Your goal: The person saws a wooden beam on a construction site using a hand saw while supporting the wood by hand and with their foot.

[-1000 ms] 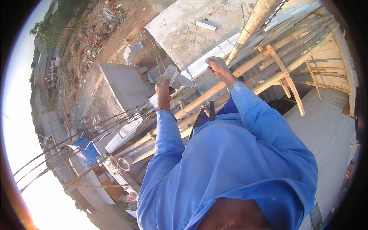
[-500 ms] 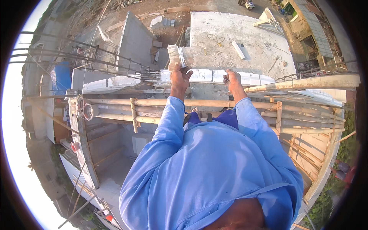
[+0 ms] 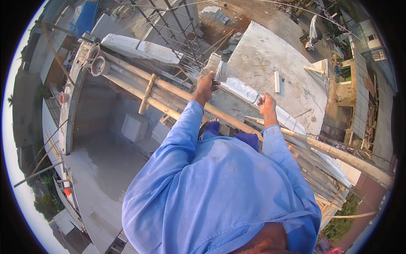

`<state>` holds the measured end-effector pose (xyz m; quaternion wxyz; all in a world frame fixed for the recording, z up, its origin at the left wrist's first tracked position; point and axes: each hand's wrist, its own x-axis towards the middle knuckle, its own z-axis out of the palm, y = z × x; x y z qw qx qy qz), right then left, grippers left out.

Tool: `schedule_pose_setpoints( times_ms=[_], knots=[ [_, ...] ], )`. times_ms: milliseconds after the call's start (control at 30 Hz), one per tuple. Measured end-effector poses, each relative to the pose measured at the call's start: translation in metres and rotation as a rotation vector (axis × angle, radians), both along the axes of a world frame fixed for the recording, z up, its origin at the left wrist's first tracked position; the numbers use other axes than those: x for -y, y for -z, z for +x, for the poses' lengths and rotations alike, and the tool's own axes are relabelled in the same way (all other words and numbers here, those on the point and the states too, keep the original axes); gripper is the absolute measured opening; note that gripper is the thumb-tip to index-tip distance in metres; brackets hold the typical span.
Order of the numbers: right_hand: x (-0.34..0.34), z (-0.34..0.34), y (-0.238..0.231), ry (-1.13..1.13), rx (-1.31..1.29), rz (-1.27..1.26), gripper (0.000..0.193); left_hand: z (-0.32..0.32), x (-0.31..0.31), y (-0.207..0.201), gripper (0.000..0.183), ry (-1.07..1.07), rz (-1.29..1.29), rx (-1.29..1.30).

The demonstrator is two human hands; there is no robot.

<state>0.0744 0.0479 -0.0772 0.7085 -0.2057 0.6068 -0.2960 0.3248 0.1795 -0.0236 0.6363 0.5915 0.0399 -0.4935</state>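
Observation:
My left hand (image 3: 204, 88) is raised in front of me, its fingers closed around a pale bundle (image 3: 215, 63) of thin white strips in a whitish, partly see-through wrap. The bundle's exact kind is unclear. My right hand (image 3: 267, 105) is at the right with fingers curled together in a pinch; anything between them is too small to make out. Both hands appear over a row of white blocks (image 3: 239, 89) that slopes down to the right. I cannot tell whether either hand touches the blocks.
Bamboo poles (image 3: 175, 89) run crosswise below my arms, with a dirty bucket (image 3: 100, 66) at their left end. Upright rebar (image 3: 169, 25) rises beyond the left hand. A grey floor (image 3: 105, 169) lies well below at left. One loose white block (image 3: 277, 81) is on the far slab.
The view has turned, so the block row and poles now slope down to the right. My right hand sits lower in the picture. The bundle stays in my left hand.

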Motion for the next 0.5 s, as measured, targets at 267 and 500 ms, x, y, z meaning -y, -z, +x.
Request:
schedule_pose_setpoints(
  times_ms=[267, 500],
  knots=[
    [-0.012, 0.033, 0.011, -0.098, -0.080, 0.054, 0.016, 0.030, -0.052, 0.019, 0.016, 0.317, -0.072, -0.094],
    [-0.010, 0.059, 0.017, -0.174, -0.046, 0.052, 0.017, 0.059, -0.083, -0.006, 0.026, 0.281, 0.433, 0.462]
  ],
)
